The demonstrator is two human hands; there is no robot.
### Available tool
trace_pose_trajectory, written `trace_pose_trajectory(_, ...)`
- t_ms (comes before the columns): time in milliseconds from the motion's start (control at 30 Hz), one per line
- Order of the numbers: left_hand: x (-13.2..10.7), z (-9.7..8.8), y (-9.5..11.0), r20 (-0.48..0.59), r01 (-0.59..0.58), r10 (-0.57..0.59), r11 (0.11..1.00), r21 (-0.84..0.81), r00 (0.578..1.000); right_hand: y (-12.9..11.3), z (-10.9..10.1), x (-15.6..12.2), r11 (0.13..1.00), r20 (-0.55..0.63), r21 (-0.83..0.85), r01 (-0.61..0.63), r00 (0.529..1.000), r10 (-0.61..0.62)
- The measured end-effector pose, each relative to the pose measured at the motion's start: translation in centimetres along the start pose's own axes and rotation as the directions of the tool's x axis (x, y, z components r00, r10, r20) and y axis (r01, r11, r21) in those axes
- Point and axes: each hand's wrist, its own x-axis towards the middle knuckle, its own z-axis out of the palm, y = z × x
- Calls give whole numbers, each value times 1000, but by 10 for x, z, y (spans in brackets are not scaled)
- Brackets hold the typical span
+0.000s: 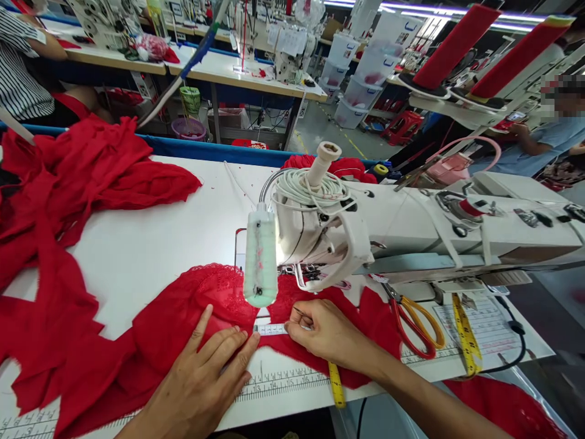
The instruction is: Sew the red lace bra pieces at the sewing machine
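Observation:
My left hand [205, 372] lies flat on red lace-edged fabric [169, 317], its fingers spread and a fingertip at the end of a tape measure [272, 329]. My right hand [324, 332] is closed in a pinch on that tape, whose white side lies across the fabric. The tape's yellow part hangs out below this hand over the table edge. A thin dark pointed tool [301, 313] also sticks out from the right fingers; its kind is unclear. Just beyond both hands stands the sewing machine [320, 231], with a pale green lamp [260, 262] at its head.
Scissors [418, 323] with red and yellow handles lie right of my right hand, beside another yellow tape [466, 335] and a written sheet [493, 329]. Red fabric [82, 183] is heaped at left. A printed ruler [283, 381] runs along the table front. Co-workers sit beyond.

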Motion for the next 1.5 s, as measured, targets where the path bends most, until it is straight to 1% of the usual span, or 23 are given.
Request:
trace_pose_trajectory(133, 1, -1, 0, 4, 3, -3, 1000, 5, 1000, 1, 3, 4, 1000, -17, -8, 9, 1000, -9)
trace_pose_trajectory(200, 2, -2, 0, 25, 2, -2, 1000, 16, 1000, -1, -2, 3, 1000, -13, 7, 18, 1000, -18)
trace_pose_trajectory(267, 1, -3, 0, 47, -7, 5, 1000, 26, 999, -4, -12, -5, 999, 18, 38, 26, 999, -27)
trace_pose_trajectory(300, 0, -4, 0, 54, -13, 12, 1000, 28, 998, -6, -19, -13, 998, 75, 57, 40, 996, -44)
trace_pose_trajectory(333, -1, -5, 0, 62, -21, 19, 999, 25, 998, -8, -25, -22, 995, 157, 72, 65, 985, -75)
trace_pose_trajectory(400, -3, -9, 0, 47, -35, 35, 999, -1, 998, -9, -34, -42, 982, 320, 81, 168, 929, -185)
trace_pose_trajectory(433, -2, -12, 0, 27, -35, 35, 999, -23, 999, -8, -34, -51, 967, 333, 65, 245, 908, -253)
trace_pose_trajectory(467, -1, -16, 0, -2, -32, 32, 998, -48, 999, -6, -32, -56, 944, 279, 34, 328, 904, -324)
trace_pose_trajectory(500, 1, -20, 0, -28, -24, 22, 997, -70, 999, -4, -28, -59, 915, 169, -20, 402, 904, -393)
trace_pose_trajectory(533, 5, -24, -1, -41, -7, 3, 996, -92, 999, -1, -20, -58, 884, 28, -89, 458, 889, -458)
trace_pose_trajectory(567, 10, -27, -2, -40, 12, -17, 994, -111, 999, 2, -12, -54, 855, -106, -163, 493, 852, -512)
trace_pose_trajectory(600, 15, -29, -3, -20, 27, -30, 992, -126, 999, 5, -2, -47, 827, -207, -238, 509, 806, -555)
trace_pose_trajectory(633, 21, -29, -5, 11, 36, -34, 989, -140, 999, 8, 7, -39, 801, -267, -310, 512, 762, -590)
trace_pose_trajectory(667, 25, -26, -8, 35, 34, -29, 989, -145, 999, 11, 15, -31, 776, -287, -376, 506, 732, -617)
trace_pose_trajectory(700, 28, -23, -11, 63, 31, -22, 990, -134, 998, 13, 22, -23, 754, -284, -433, 494, 719, -634)
trace_pose_trajectory(733, 29, -18, -14, 84, 24, -15, 994, -104, 996, 15, 27, -17, 736, -269, -480, 478, 718, -642)
trace_pose_trajectory(800, 27, -6, -21, 121, 30, -29, 1000, -6, 992, 18, 31, -11, 717, -243, -542, 438, 736, -632)
trace_pose_trajectory(867, 20, 2, -26, 147, 57, -67, 996, 75, 987, 21, 31, -10, 715, -237, -573, 401, 753, -613)
trace_pose_trajectory(933, 14, 6, -30, 164, 86, -104, 990, 108, 981, 24, 29, -13, 713, -231, -588, 383, 765, -601)
trace_pose_trajectory(1067, 11, 3, -31, 199, 97, -122, 987, 131, 972, 25, 27, -15, 714, -224, -598, 363, 780, -585)
trace_pose_trajectory(1267, 14, -1, -29, 225, 115, -138, 987, 113, 965, 26, 29, -12, 705, -217, -604, 372, 774, -595)
trace_pose_trajectory(1400, 15, -3, -28, 232, 137, -151, 988, 77, 961, 28, 29, -12, 723, -211, -583, 371, 790, -576)
trace_pose_trajectory(1500, 16, -4, -29, 222, 131, -143, 989, 67, 965, 29, 28, -14, 736, -199, -567, 371, 805, -559)
